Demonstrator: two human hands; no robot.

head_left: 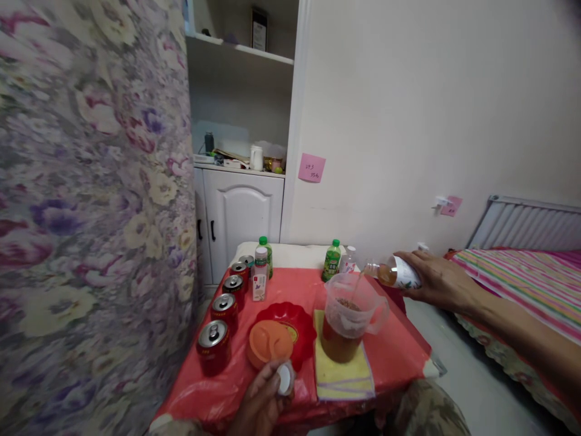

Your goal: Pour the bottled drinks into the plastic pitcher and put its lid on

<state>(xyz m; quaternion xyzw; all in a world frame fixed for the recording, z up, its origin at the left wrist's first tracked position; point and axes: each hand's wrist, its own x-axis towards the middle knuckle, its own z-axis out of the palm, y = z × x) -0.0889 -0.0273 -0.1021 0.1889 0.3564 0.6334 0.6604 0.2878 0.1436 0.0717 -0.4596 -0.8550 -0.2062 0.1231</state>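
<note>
My right hand (pixel 429 280) grips a bottle (pixel 403 272) with a white label, tipped sideways with its mouth over a clear plastic pitcher (pixel 347 312). A thin stream of brown liquid runs from the bottle's mouth into the pitcher, which holds more of the same colour. The pitcher stands on a folded yellow cloth (pixel 345 378), its handle to the right. Low in the middle, my left hand (pixel 264 396) pinches a white bottle cap (pixel 285 379) between thumb and fingers. Just beyond that hand, an orange lid-like piece (pixel 271 342) lies on a red scalloped plate (pixel 306 339).
Several drink cans (pixel 214 345) line the left side of the red-covered table (pixel 385 357). Behind them stand a pink-labelled bottle (pixel 260 278) and a green-capped bottle (pixel 263 242). Another green-capped bottle (pixel 333 260) and a white-capped bottle (pixel 348 260) stand behind the pitcher. A bed (pixel 521 266) is at right.
</note>
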